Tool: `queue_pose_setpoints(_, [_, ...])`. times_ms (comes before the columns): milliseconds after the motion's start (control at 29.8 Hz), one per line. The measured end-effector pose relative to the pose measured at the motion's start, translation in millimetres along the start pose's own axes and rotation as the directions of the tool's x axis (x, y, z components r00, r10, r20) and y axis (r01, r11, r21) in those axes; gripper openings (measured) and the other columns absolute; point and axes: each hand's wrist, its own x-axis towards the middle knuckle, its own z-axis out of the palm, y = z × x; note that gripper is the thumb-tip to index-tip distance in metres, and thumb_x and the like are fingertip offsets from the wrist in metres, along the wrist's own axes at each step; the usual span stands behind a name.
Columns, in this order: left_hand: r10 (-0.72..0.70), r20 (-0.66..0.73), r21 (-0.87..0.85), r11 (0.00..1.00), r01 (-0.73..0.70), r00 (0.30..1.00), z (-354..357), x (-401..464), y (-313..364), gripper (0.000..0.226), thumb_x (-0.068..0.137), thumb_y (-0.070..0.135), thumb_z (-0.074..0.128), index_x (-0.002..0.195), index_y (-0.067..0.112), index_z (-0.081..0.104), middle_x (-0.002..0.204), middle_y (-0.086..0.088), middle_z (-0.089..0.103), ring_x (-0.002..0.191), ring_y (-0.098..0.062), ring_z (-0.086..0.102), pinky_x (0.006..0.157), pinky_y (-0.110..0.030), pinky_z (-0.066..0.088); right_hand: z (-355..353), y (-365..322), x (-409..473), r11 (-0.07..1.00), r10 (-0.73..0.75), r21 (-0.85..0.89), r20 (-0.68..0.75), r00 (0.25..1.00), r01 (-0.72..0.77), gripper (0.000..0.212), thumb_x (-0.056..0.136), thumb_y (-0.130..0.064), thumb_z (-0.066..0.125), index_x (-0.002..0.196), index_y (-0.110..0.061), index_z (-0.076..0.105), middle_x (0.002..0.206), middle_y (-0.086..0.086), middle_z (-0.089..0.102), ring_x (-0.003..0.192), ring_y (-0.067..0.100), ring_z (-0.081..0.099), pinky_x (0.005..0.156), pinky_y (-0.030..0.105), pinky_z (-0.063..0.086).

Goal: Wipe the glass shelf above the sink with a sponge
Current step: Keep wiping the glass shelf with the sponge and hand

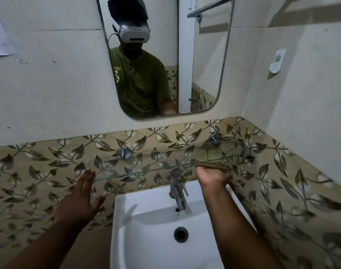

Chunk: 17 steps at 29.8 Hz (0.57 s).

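Observation:
A clear glass shelf (pixel 146 162) runs along the leaf-patterned wall above the white sink (pixel 146 216), held by two chrome brackets. My right hand (pixel 212 177) reaches up under the shelf's right part, fingers curled around a flat brownish-green sponge (pixel 214 165) pressed at the shelf's front edge. Part of the sponge shows through the glass. My left hand (pixel 82 199) is flat with fingers apart, its fingertips touching the shelf's left front corner.
A chrome tap (pixel 177 189) stands at the sink's back, just below the shelf between my hands. A mirror (pixel 204 65) hangs above, showing a person in a green shirt. A white holder (pixel 277 61) is fixed on the right wall.

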Motion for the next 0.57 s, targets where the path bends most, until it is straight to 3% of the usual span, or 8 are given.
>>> queue_pose_setpoints(67, [0.015,-0.013,0.004,1.0,-0.015,1.0,1,5,-1,0.099,0.078,0.084,0.018,0.16,0.028,0.013,0.168,0.003,0.014,0.143,-0.028,0.042,0.09,-0.049,0.052,-1,23,-12,0.996,0.055,-0.07,0.008,0.998,-0.055,0.077,0.098,-0.07,0.022,0.154,-0.019,0.039,0.165,0.005,0.032,0.152,0.026,0.028,0.12,0.037,0.022])
queue_pose_setpoints(201, [0.041,-0.035,-0.043,0.998,-0.043,0.999,1,10,4,0.098,0.077,0.083,0.017,0.159,0.029,0.019,0.167,0.004,0.018,0.146,-0.024,0.037,0.099,-0.047,0.047,-5,52,-10,0.981,0.089,-0.174,0.007,0.996,-0.087,0.077,0.097,-0.07,0.022,0.153,-0.021,0.043,0.162,0.003,0.036,0.151,0.027,0.03,0.121,0.04,0.021])
queue_pose_setpoints(268, [0.02,-0.06,-0.098,0.995,-0.026,0.998,-2,8,-3,0.098,0.077,0.083,0.016,0.158,0.029,0.022,0.167,0.004,0.02,0.148,-0.022,0.033,0.105,-0.046,0.043,-9,78,-23,0.951,0.086,-0.297,-0.016,0.996,-0.086,0.074,0.096,-0.069,0.033,0.146,-0.017,0.05,0.152,0.009,0.045,0.149,0.03,0.034,0.119,0.027,0.017])
queue_pose_setpoints(335, [0.036,-0.065,-0.151,0.988,-0.045,0.997,0,11,1,0.099,0.078,0.086,0.015,0.158,0.029,0.024,0.166,0.004,0.022,0.15,-0.019,0.029,0.111,-0.043,0.037,-21,98,-12,0.89,-0.001,-0.454,-0.105,0.994,-0.047,0.062,0.089,-0.059,0.059,0.125,-0.008,0.065,0.131,0.03,0.053,0.143,0.034,0.043,0.11,0.009,0.011])
queue_pose_setpoints(369, [0.04,-0.069,-0.163,0.985,-0.051,0.997,-2,11,-1,0.099,0.078,0.087,0.013,0.158,0.029,0.025,0.166,0.004,0.022,0.15,-0.018,0.028,0.113,-0.042,0.035,-26,110,-7,0.862,-0.009,-0.501,-0.159,0.987,-0.073,0.061,0.086,-0.059,0.061,0.12,-0.008,0.066,0.13,0.032,0.053,0.143,0.036,0.044,0.114,0.013,0.011])
queue_pose_setpoints(436, [0.056,-0.056,-0.16,0.985,-0.064,0.997,-2,14,-3,0.097,0.08,0.084,0.012,0.157,0.026,0.027,0.166,0.002,0.025,0.15,-0.021,0.029,0.117,-0.041,0.029,-19,127,-18,0.879,0.14,-0.441,-0.123,0.982,-0.18,0.077,0.089,-0.072,0.036,0.135,-0.015,0.059,0.15,0.017,0.05,0.147,0.032,0.038,0.123,0.036,0.018])
queue_pose_setpoints(503, [0.059,-0.029,-0.119,0.991,-0.062,0.998,0,16,-10,0.096,0.083,0.083,0.005,0.158,0.026,0.027,0.165,0.002,0.024,0.151,-0.027,0.027,0.122,-0.046,0.022,-18,148,-31,0.922,0.268,-0.278,-0.042,0.962,-0.269,0.075,0.094,-0.071,0.023,0.137,-0.019,0.057,0.152,0.004,0.05,0.147,0.027,0.039,0.114,0.036,0.029])
queue_pose_setpoints(570, [0.045,-0.007,-0.088,0.995,-0.046,0.999,0,17,-17,0.098,0.082,0.085,-0.001,0.158,0.029,0.023,0.166,0.007,0.018,0.152,-0.035,0.022,0.122,-0.053,0.018,-23,174,-41,0.909,0.265,-0.324,-0.033,0.964,-0.261,0.07,0.101,-0.064,0.02,0.15,-0.021,0.045,0.162,0.008,0.036,0.152,0.029,0.03,0.116,0.041,0.029])
